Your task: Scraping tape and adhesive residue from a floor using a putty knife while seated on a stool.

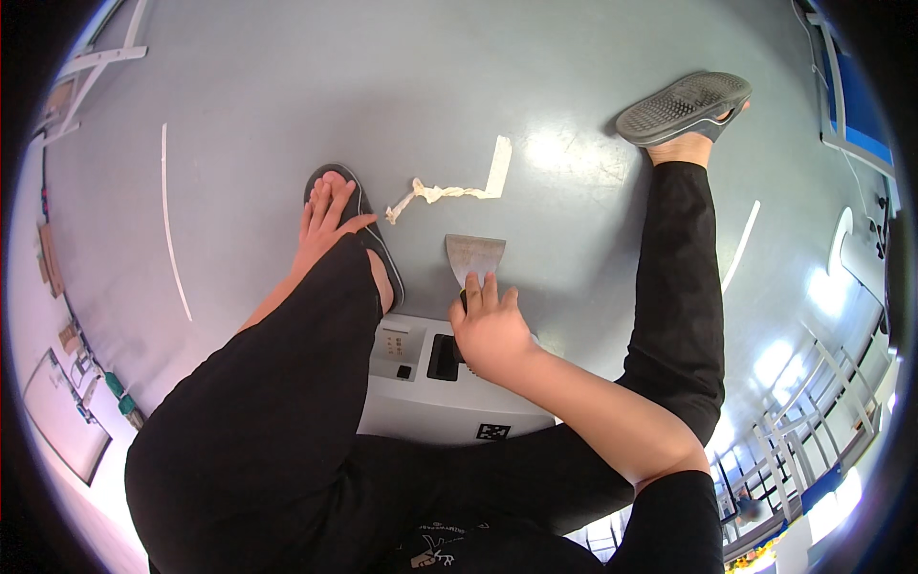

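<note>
My right hand (492, 335) is closed around the handle of a putty knife (475, 253). Its wide metal blade points away from me, low over or on the grey floor; I cannot tell whether it touches. Just beyond the blade lies a strip of cream masking tape (498, 167), one end flat and straight, the rest twisted and crumpled toward the left. My left hand (325, 225) reaches past my left knee with its fingers apart, over or beside my left foot in a dark sandal (386, 277). Nothing shows in that hand.
Beneath me is a white machine (430, 407) with a small control panel. My right foot, in a grey sandal (684, 105), stretches out to the far right. White lines (170, 225) mark the floor. A white metal frame (100, 59) stands far left, metal railings (808, 411) at right.
</note>
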`<state>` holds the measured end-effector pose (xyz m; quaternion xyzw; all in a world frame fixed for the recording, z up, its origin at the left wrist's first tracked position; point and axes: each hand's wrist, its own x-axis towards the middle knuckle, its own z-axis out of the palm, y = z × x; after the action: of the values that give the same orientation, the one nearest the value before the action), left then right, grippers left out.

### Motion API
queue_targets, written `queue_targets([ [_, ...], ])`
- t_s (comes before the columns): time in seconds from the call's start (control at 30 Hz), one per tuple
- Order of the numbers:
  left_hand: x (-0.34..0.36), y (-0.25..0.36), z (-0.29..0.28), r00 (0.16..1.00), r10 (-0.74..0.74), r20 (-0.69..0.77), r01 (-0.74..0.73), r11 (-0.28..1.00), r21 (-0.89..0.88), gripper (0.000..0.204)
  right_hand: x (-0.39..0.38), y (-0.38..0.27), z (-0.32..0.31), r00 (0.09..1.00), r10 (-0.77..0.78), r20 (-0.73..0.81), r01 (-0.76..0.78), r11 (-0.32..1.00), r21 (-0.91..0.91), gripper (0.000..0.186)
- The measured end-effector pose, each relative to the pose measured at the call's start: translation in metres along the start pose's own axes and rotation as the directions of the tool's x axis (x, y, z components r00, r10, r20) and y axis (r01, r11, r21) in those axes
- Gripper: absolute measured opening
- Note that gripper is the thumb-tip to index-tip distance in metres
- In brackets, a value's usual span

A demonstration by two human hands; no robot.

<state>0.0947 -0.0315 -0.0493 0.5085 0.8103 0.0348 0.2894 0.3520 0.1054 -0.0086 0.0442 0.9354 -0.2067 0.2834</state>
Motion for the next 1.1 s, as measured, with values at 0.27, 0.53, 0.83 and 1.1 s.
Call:
queue_targets([
  [0.27, 0.001, 0.0, 0.001, 1.0, 0.015, -0.025, -0.014, 0.999, 0.034, 0.045, 0.005, 0.002, 0.001, 1.0, -0.019, 0.007, 0.019, 1.0, -0.006, 0.04],
  [0.53, 0.001, 0.002, -0.001, 1.0, -0.009, -0.002, 0.009, 0.999, 0.044, 0.046, 0.023, 0.03, 0.029, 0.984, 0.127, -0.124, -0.148, 0.972, -0.181, 0.044],
  [0.83, 0.001, 0.005, -0.005, 0.999, -0.038, 0.025, 0.037, 0.999, 0.036, 0.045, 0.02, 0.04, -0.014, 0.996, 0.084, -0.029, -0.086, 0.996, -0.041, 0.05],
  [1.1, 0.001, 0.001, 0.0, 1.0, -0.015, 0.001, 0.015, 0.998, 0.062, 0.043, 0.015, 0.034, -0.023, 0.991, 0.093, -0.095, -0.099, 0.993, -0.065, 0.048],
])
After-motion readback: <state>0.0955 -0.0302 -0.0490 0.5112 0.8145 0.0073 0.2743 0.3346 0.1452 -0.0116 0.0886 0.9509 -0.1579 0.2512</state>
